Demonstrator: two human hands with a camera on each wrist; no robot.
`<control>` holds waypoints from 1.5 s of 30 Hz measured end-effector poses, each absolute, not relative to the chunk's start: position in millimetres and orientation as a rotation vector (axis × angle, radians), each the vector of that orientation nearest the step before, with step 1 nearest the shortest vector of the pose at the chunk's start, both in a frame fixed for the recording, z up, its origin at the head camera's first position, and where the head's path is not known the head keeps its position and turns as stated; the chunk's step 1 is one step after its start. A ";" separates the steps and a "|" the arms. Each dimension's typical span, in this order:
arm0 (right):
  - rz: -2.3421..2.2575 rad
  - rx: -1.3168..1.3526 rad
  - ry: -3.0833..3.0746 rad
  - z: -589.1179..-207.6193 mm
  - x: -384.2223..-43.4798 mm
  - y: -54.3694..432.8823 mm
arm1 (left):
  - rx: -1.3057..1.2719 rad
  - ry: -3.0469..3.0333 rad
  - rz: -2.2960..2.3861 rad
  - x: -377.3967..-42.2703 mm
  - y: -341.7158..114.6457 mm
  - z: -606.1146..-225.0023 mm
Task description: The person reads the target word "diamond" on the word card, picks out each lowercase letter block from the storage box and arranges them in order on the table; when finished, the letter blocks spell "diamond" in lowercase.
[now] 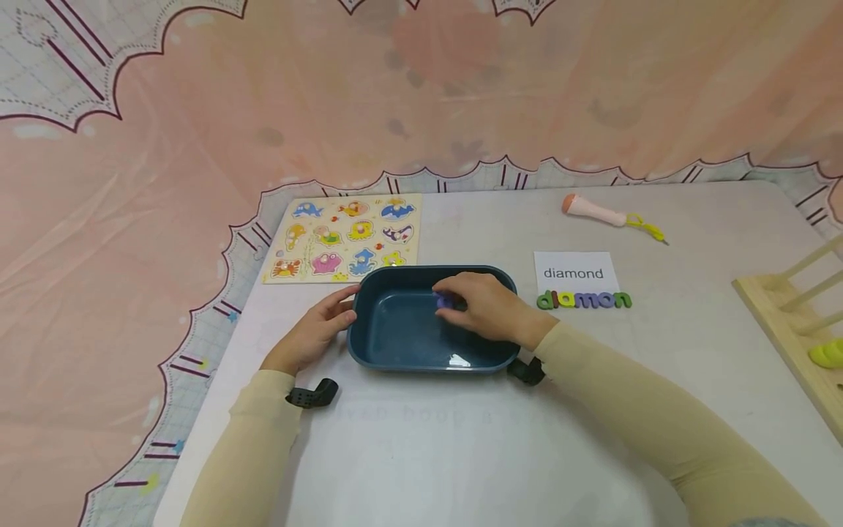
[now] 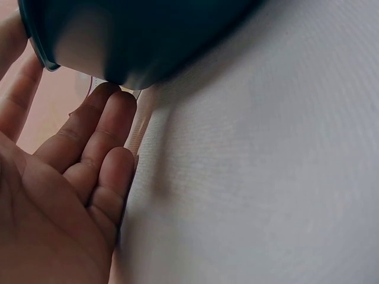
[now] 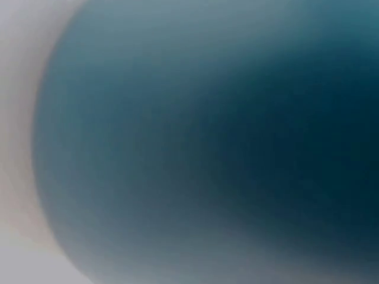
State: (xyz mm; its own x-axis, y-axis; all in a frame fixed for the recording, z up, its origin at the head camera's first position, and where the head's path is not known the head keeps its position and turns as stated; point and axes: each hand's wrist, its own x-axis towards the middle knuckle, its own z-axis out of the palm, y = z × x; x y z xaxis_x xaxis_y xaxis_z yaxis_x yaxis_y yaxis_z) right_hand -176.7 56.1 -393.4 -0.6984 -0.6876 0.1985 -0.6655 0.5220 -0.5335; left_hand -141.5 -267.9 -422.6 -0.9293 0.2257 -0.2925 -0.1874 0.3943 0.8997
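Note:
A dark teal plastic basin (image 1: 395, 355) stands in front of the person. My left hand (image 1: 316, 329) rests against its left outer side, fingertips right at the rim. Seen from the left wrist, the fingers (image 2: 115, 115) extend toward the basin wall (image 2: 148, 35), the lower ones slightly bent. Inside the basin, my right hand (image 1: 487, 304) pinches a purple letter (image 1: 444, 300) between thumb and fingers; its shape is mostly hidden. The right wrist view shows only the blurred basin wall (image 3: 148, 130). Colourful letters (image 1: 582, 300) spelling "diamon" line the lower edge of a white card (image 1: 576, 271) printed "diamond".
A sea-animal peg puzzle board (image 1: 306, 245) lies behind the basin to the left. A pink-and-white pen-like tool with a yellow end (image 1: 602, 212) lies at the back right. A wooden rack (image 1: 777, 307) with dowels stands at the right edge. All rest on a white table (image 1: 421, 454).

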 end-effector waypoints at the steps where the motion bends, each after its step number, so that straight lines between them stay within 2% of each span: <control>1: -0.930 -1.197 2.713 -392.4 -176.8 57.4 | 0.035 2.290 1.547 -141.7 -267.9 -422.5; 11: -0.950 -1.180 2.755 -382.5 -176.7 75.2 | 0.044 2.290 1.530 -142.5 -268.1 -423.8; 21: -0.967 -1.212 2.841 -375.0 -179.8 125.5 | 0.047 2.299 1.506 -140.8 -268.5 -419.9; 32: -0.881 -0.902 2.925 -365.2 -178.5 179.3 | 0.008 2.294 1.502 -142.7 -268.9 -423.6; 45: -0.705 -0.677 2.934 -368.1 -175.2 218.2 | 0.025 2.302 1.495 -142.4 -268.6 -423.6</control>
State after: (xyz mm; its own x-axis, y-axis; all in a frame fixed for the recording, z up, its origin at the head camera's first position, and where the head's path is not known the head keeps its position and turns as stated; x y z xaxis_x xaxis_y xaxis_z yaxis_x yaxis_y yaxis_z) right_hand -175.2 218.2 -368.1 -0.9031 -0.4262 0.0528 -0.4037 0.8004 -0.4431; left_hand -142.4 -268.6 -423.6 -0.9224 0.2250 -0.3138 -0.1952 0.4296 0.8817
